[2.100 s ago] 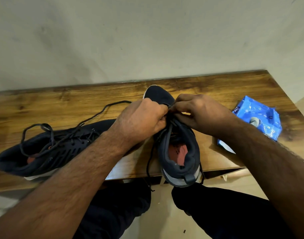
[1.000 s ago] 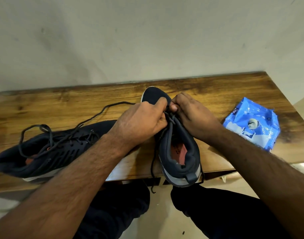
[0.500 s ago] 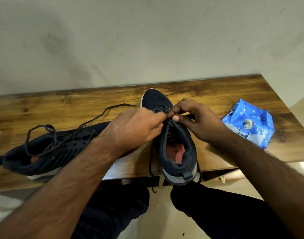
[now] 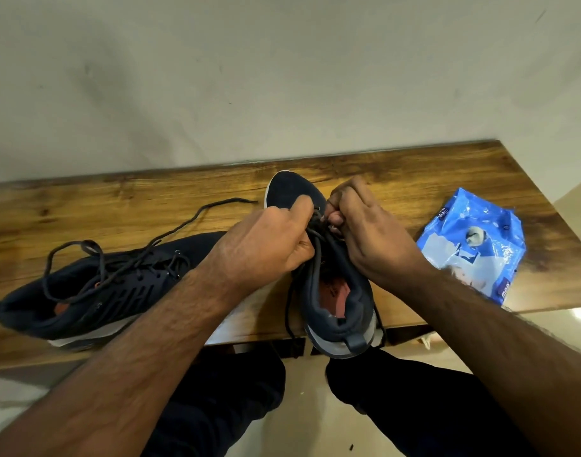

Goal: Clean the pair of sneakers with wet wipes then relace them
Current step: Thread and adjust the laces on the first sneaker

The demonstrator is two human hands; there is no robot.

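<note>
A dark navy sneaker (image 4: 335,291) stands upright in the middle of the wooden table (image 4: 414,179), toe toward the wall, heel over the near edge. My left hand (image 4: 269,245) and my right hand (image 4: 365,235) meet over its eyelets, each pinching the dark lace (image 4: 317,237). Loose lace ends hang down the sneaker's left side. The second navy sneaker (image 4: 94,291) lies on its side at the left, its lace (image 4: 190,219) threaded loosely and trailing across the table.
A blue pack of wet wipes (image 4: 473,245) lies on the table at the right, close to the near edge. A pale wall stands right behind the table. My dark trousers and a light floor show below the table edge.
Both hands stayed on the middle sneaker's lace, working it at the eyelets; my right fingers have curled tighter. The view shifted a little. The left sneaker and the wipes pack did not move.
</note>
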